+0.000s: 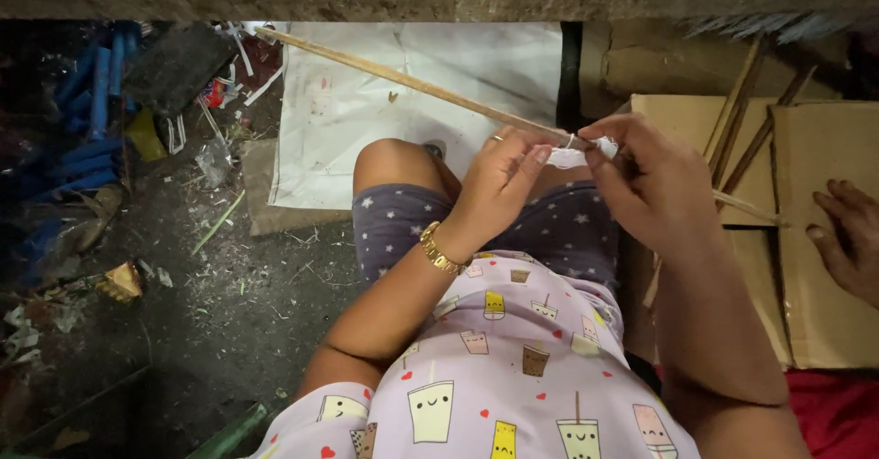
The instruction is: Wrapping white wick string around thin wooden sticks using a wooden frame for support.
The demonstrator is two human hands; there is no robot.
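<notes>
My left hand (499, 184) and right hand (645, 180) pinch a white strip (572, 155) around 1 long stick (412, 84), laid slantwise across my knee, steadying it for winding.

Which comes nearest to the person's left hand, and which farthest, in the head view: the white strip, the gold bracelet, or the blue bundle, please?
From the left hand:
1. White strip, touching its fingertips, just right.
2. Gold bracelet, on its own wrist, below.
3. Blue bundle, far left on the floor.
</notes>
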